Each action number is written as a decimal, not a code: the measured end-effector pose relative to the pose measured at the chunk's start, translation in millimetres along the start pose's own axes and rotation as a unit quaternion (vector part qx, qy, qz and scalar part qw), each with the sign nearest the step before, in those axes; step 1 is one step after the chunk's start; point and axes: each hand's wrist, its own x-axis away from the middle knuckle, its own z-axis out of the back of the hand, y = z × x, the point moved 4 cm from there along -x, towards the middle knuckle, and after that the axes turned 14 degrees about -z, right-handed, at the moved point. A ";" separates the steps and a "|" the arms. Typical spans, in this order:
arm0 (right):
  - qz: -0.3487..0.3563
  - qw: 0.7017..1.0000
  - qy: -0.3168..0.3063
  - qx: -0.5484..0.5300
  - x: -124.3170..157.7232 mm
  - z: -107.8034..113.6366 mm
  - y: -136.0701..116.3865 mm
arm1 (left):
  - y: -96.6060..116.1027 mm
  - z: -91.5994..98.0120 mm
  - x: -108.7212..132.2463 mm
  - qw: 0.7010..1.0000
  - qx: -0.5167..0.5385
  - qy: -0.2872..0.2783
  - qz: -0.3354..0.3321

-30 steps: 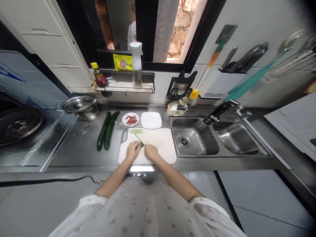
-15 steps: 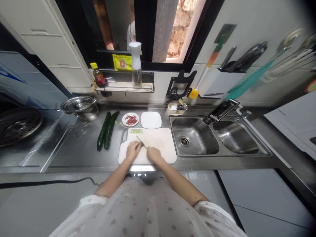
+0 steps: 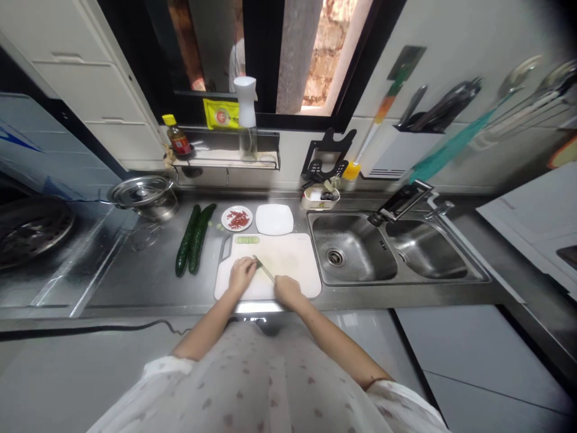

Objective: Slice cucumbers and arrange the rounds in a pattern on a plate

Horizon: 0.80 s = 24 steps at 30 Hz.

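Observation:
My right hand [image 3: 287, 290] is closed around the handle of a kitchen knife [image 3: 265, 270], whose blade points up and left over a white cutting board [image 3: 300, 255]. Beside the blade, my left hand [image 3: 242, 275] has its fingers bent together on a small dark green piece of cucumber [image 3: 258, 263], mostly hidden by the fingers. A row of thin, pale green cucumber slices [image 3: 247, 240] lies along the board's far left edge. Two whole cucumbers [image 3: 186, 243] rest side by side on the counter left of the board.
Behind the board stand a small plate of chopped red bits [image 3: 237, 226] and a white square plate [image 3: 274, 219]. A double steel sink [image 3: 356, 264] adjoins on the right. A lidded steel pot [image 3: 155, 201] is at the back left, below a shelf with a spray bottle [image 3: 247, 120].
The knife and my right hand have shifted slightly right and toward me, so the blade tip is nearer the left fingers. My left hand stays about where it was.

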 end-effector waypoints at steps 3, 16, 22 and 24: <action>0.003 1.000 0.003 0.002 1.6 -2.2 4.2 | 1.2 0.7 0.1 1.000 0.002 0.005 -0.005; -0.013 1.000 -0.020 0.005 14.2 0.0 17.3 | 0.6 1.3 -0.8 1.000 0.005 0.001 0.022; -0.022 1.000 -0.008 0.003 23.1 8.6 33.8 | 2.6 2.4 -1.9 0.999 0.004 0.001 0.047; -0.026 1.000 0.007 0.002 24.3 10.6 39.5 | 3.4 2.8 -1.4 0.999 0.002 0.001 0.055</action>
